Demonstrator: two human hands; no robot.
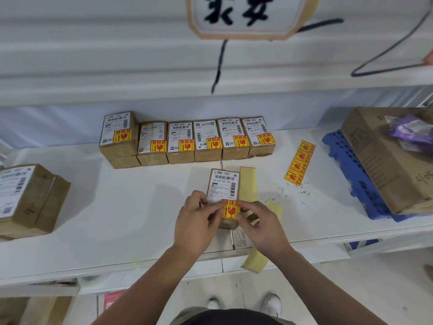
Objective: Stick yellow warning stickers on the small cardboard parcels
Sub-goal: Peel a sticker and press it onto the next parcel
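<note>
Parcels of small brown cardboard sit on a long white surface point(117, 207) that fills the middle of the view. At its right end a big cardboard box point(384, 160) rests tilted on a blue plastic pallet point(346, 165). At the left edge lies a larger parcel point(30, 198) with a white shipping label. Along the back stands a row of six parcels point(187, 139), touching side by side, each already carrying a yellow sticker with red print at its label's lower corner. Near the front edge lies one more small parcel point(223, 193), between the two hands. A strip of unused stickers point(300, 163) lies to its right, well apart, and pale empty backing strips point(249, 181) lie just beside it. The left hand point(196, 221) and the right hand point(260, 224) both pinch a yellow warning sticker point(230, 208) by its side edges with their fingertips, holding it against the near end of that parcel's top face.
</note>
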